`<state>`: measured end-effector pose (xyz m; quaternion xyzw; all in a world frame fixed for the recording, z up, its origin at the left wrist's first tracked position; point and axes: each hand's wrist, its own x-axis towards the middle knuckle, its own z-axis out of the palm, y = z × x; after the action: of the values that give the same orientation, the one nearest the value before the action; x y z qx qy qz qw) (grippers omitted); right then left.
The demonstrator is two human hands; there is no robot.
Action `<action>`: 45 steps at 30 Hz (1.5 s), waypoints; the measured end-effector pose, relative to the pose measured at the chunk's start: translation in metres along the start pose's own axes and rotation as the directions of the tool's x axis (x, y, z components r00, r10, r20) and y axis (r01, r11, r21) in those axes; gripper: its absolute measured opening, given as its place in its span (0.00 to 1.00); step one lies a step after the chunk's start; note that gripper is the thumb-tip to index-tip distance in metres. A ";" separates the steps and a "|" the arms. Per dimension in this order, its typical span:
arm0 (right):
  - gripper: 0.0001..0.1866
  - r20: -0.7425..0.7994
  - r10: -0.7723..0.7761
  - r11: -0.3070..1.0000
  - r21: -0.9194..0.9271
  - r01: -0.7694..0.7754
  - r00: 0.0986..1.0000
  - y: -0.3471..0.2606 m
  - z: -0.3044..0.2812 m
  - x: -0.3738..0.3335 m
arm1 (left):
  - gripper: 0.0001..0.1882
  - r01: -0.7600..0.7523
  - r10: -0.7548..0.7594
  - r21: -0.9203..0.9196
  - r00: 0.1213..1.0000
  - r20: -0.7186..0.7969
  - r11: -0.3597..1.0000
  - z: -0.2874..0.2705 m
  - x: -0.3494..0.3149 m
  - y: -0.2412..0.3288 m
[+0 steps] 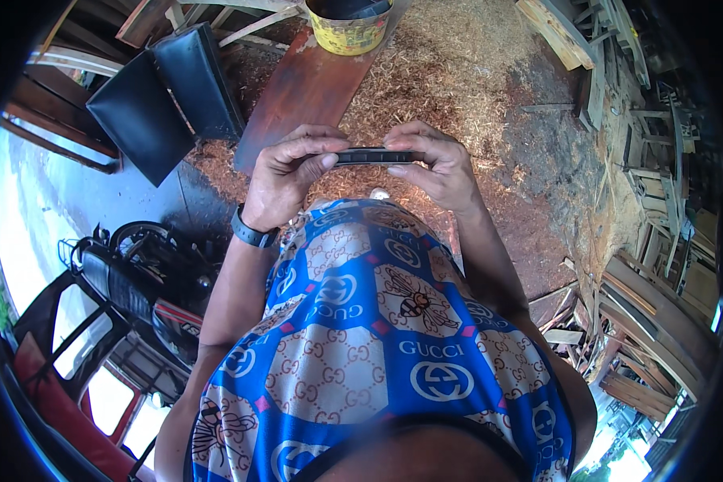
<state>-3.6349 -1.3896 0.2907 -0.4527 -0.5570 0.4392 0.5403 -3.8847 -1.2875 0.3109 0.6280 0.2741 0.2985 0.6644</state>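
Note:
A slim black phone [373, 157] is held level in front of my chest, seen edge-on, so its faces are hidden. My left hand [289, 170] pinches one end, with the thumb on the near side and the fingers over the far side. At the opposite end, my right hand [440, 165] grips in the same way. A dark watch [255, 233] circles my left wrist. Below the phone, my blue and white patterned shirt [329, 353] fills the lower middle.
Wood shavings [442, 80] cover the ground ahead, where a reddish-brown board [297, 100] lies near a yellow bucket [349, 34]. Black padded panels [140, 116] stand at the left, above a parked motorcycle [136, 277]. Stacked timber [659, 317] lines the right side.

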 end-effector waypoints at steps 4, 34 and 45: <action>0.19 -0.004 0.022 1.000 0.018 -0.022 1.000 0.003 0.000 -0.001 | 0.11 0.009 -0.009 -0.001 1.000 -0.005 1.000 0.000 -0.001 -0.001; 0.17 -0.045 0.047 0.998 0.039 -0.046 0.998 0.000 0.005 -0.002 | 0.16 0.049 -0.047 0.037 0.998 -0.044 0.998 0.007 -0.004 0.009; 0.26 -0.114 0.000 0.995 0.099 0.011 0.994 -0.003 0.019 0.003 | 0.22 0.053 -0.046 0.068 0.994 -0.095 0.996 0.018 -0.008 0.006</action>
<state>-3.6538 -1.3869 0.2937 -0.4479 -0.5042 0.4383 0.5942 -3.8769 -1.3058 0.3179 0.6292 0.3306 0.3013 0.6356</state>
